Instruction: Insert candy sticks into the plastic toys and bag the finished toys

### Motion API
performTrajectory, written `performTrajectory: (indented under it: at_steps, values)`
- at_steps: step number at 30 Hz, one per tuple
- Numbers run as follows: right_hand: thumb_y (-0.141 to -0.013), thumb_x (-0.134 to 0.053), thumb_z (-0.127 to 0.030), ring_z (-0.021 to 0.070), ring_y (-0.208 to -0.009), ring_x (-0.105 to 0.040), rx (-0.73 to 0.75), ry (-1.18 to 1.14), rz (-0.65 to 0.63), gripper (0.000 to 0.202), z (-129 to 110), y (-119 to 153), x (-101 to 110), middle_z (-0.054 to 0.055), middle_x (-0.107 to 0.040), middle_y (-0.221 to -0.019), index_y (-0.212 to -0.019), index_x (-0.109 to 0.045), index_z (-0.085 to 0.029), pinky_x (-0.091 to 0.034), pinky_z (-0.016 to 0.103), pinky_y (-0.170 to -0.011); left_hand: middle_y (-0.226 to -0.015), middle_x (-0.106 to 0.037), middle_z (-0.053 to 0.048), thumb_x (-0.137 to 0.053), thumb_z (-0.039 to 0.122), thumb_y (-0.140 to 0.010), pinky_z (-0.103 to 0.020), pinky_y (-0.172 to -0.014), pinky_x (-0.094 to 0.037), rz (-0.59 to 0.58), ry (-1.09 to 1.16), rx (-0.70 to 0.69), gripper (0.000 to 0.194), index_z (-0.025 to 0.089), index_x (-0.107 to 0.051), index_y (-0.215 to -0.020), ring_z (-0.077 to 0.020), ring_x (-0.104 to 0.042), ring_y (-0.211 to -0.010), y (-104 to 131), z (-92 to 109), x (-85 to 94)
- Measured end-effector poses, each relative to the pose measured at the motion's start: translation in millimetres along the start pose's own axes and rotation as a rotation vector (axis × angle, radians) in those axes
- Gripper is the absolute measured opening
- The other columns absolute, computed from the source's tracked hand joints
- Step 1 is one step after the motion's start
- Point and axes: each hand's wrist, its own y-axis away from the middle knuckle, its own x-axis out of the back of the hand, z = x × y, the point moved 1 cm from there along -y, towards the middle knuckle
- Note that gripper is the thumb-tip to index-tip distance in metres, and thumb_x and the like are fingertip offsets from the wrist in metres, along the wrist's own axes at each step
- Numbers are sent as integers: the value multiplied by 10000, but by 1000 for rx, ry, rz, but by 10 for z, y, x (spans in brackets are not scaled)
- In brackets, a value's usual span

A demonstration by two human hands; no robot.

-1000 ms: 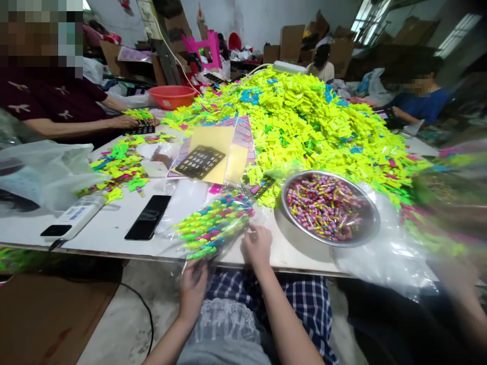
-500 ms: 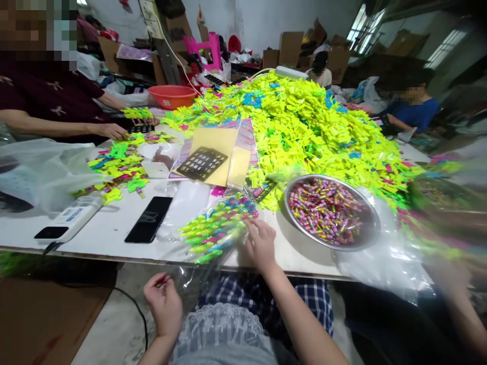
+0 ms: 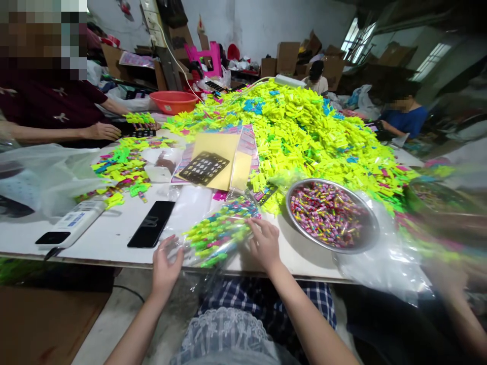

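A clear plastic bag (image 3: pixel 218 234) filled with rows of small yellow, green, pink and blue plastic pieces lies at the table's front edge. At its right side, my right hand (image 3: pixel 265 243) has its fingers closed on the film. My left hand (image 3: pixel 167 266) is by the bag's left end, thumb and fingers apart; whether it touches the loose film I cannot make out. A black phone (image 3: pixel 151 224) lies just beyond my left hand. To the right of my right hand stands a metal bowl (image 3: pixel 291 223) of small, brightly wrapped pieces.
A large heap of yellow plastic pieces (image 3: pixel 315 137) covers the table's back. Nearer lie a black perforated tray (image 3: pixel 204 167), cardboard sheets (image 3: pixel 216 139) and a white device (image 3: pixel 72 223). A co-worker's hand (image 3: pixel 104 131) is at the left; another person's blurred arm is at far right.
My left hand has risen from below the table edge to the bag's left end, and its fingers have spread. My right hand has stayed at the bag's right side.
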Motion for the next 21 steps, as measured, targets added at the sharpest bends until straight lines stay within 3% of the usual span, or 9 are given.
performTrajectory:
  at_steps: [3, 7, 9, 11, 13, 14, 17, 21]
  values:
    - [-742, -425, -136, 239, -1176, -367, -26, -43, 56, 506, -85, 120, 63, 91, -454, -1225, -1244, -425, -197, -299, 403, -953, -910, -572, -64, -562, 421, -684, -414, -877, -410, 37, -6, 49, 336, 187, -520, -922, -226, -537, -912, -4, 88, 59]
    - [-763, -452, -211, 245, -1060, -440, -182, -196, 201, 354, -446, 611, 98, 130, -486, -1090, -1112, -450, -154, -367, 407, -873, -838, -566, -41, -563, 454, -674, -351, -773, -450, 4, 47, 134, 336, 188, -498, -869, -195, -549, -809, -43, 197, 140]
    - [-705, -564, -318, 237, -900, -495, -248, -263, 92, 257, -700, 858, 51, 87, -536, -922, -910, -504, -175, -394, 381, -779, -819, -557, -27, -562, 436, -679, -324, -742, -453, -3, 77, 119, 324, 191, -480, -876, -177, -547, -770, -95, 221, 179]
    - [-575, -680, -453, 223, -775, -502, -304, -268, -100, 363, -926, 991, -36, 49, -549, -799, -751, -504, -189, -384, 349, -692, -825, -550, -20, -562, 412, -687, -312, -751, -447, 12, 79, 51, 317, 192, -472, -897, -164, -542, -756, -164, 222, 222]
    - [-501, -712, -537, 215, -716, -504, -343, -217, -226, 436, -1070, 983, -136, 33, -562, -723, -667, -506, -190, -355, 331, -657, -821, -554, -20, -543, 402, -709, -302, -748, -440, -24, 8, -60, 283, 192, -487, -890, -160, -538, -748, -243, 207, 261]
    - [-524, -699, -551, 214, -704, -510, -347, -181, -254, 423, -1106, 937, -181, 30, -571, -692, -642, -515, -189, -341, 328, -656, -804, -561, -21, -527, 402, -723, -296, -737, -435, -76, -60, -122, 250, 193, -505, -859, -161, -536, -739, -283, 196, 278]
    - [-693, -605, -427, 201, -657, -524, -316, -69, -303, 277, -1105, 755, -269, 34, -587, -602, -577, -538, -185, -305, 320, -643, -715, -571, -21, -487, 405, -754, -286, -690, -411, -256, -246, -256, 214, 199, -534, -725, -172, -530, -702, -387, 160, 334]
    - [-707, -516, -182, 178, -613, -512, -287, 25, -285, 168, -983, 687, -241, 45, -593, -567, -544, -553, -174, -274, 306, -615, -663, -543, -20, -453, 393, -769, -279, -632, -383, -240, -298, -263, 220, 201, -514, -682, -174, -507, -647, -388, 101, 427]
